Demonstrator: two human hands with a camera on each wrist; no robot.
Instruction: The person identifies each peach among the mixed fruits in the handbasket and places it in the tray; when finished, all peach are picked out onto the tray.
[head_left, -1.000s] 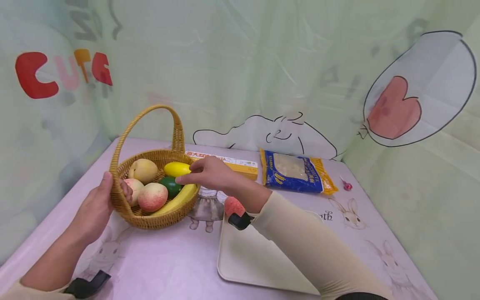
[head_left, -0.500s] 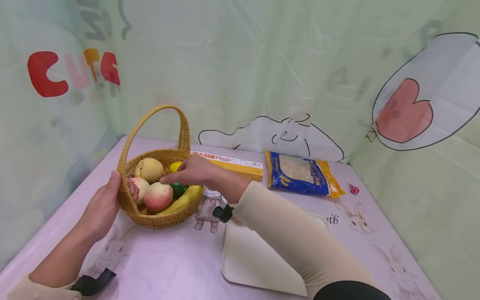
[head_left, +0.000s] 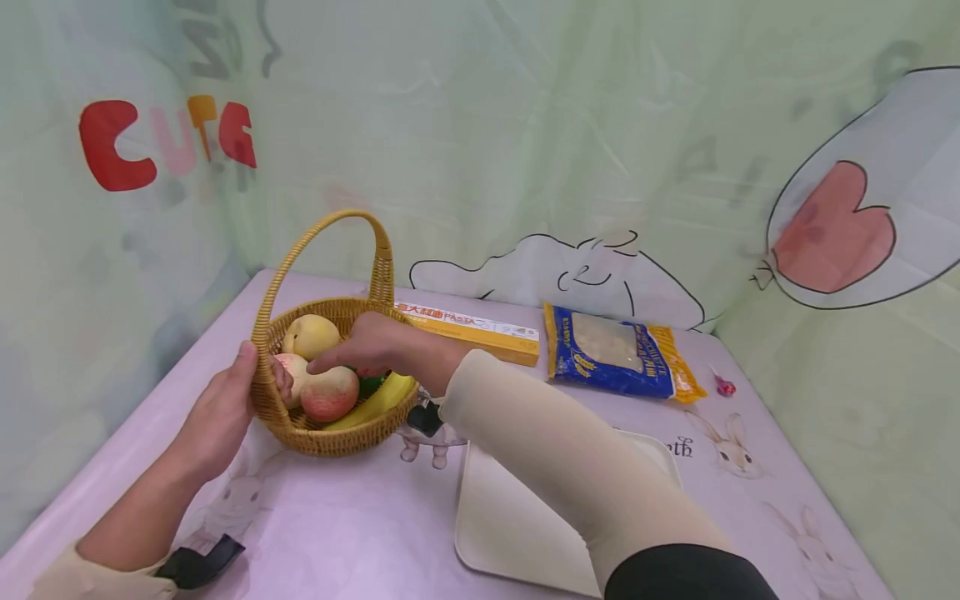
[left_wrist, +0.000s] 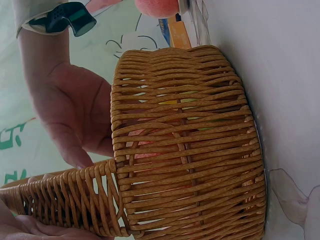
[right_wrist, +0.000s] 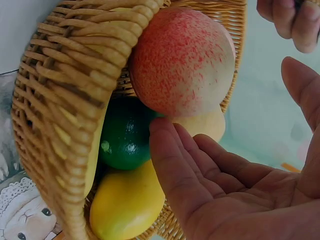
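Currently, the right hand [head_left: 369,343] is displaced to the left relative to its earlier position: it was over the right side of the wicker basket [head_left: 339,443], by the yellow fruit [right_wrist: 129,204], and is now over the peaches. Its fingers are extended and it holds nothing. In the right wrist view the fingertips lie just beside the near peach [head_left: 330,394] and the green fruit [right_wrist: 127,137]; contact cannot be confirmed.

The left hand [head_left: 219,410] is unchanged in function. It grips the basket at the left foot of the handle, thumb outside and fingers inside, and so appears to steady it.

The basket stands at the left of the worktop [head_left: 337,521]. It contains the near peach, the left peach [head_left: 297,372], the pale yellow peach [head_left: 311,337] at the far side, the green fruit, the yellow fruit and the banana [head_left: 375,407] along the near right wall.

Assessment: the shift probably moves the work from the right-hand fruit to the peaches; no grasp is established. The tray [head_left: 517,537], to the right, is partly covered by the sleeve [head_left: 570,454].
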